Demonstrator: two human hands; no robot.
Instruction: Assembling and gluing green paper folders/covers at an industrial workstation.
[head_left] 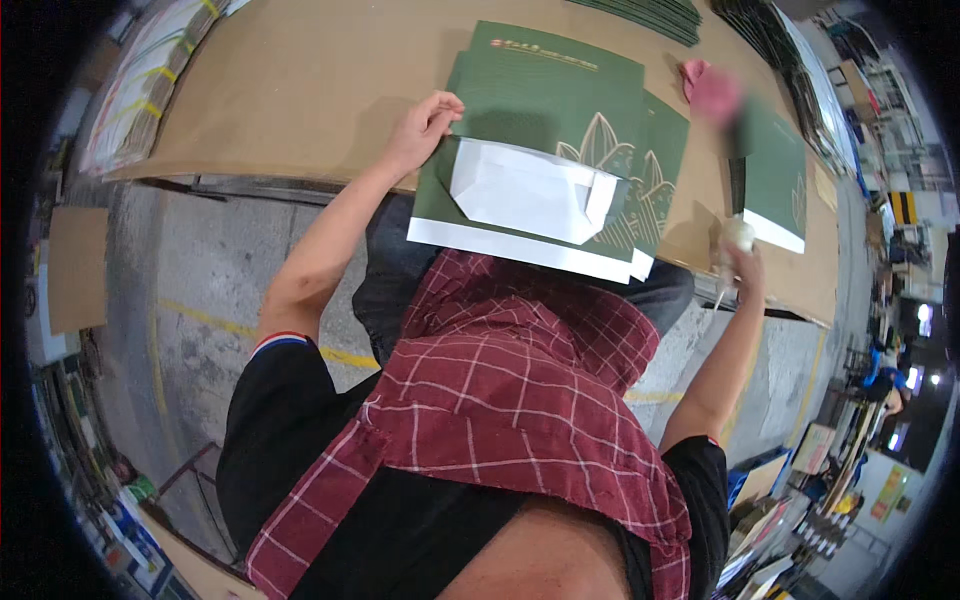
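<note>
Overhanging the near edge of the table [290, 90], the green paper bag [530, 115] seems light, creasable, best held by its sides; left hand [425, 132] half-curled against it, grip unclear; right hand [744, 268] closed around a pale bottle [738, 234].

On the table [300, 90], the bag [530, 90] is lying over lower bags [665, 140], which are poking out to its right. The left hand [425, 130] is resting at its left edge, and a bundle [145, 100] is sitting farther left. Behind it to the right a stack [650, 12] is lying; to its right are lying a cloth [708, 88] and a side bag [780, 170], and the right hand [748, 268] is holding a bottle [738, 234].
</note>
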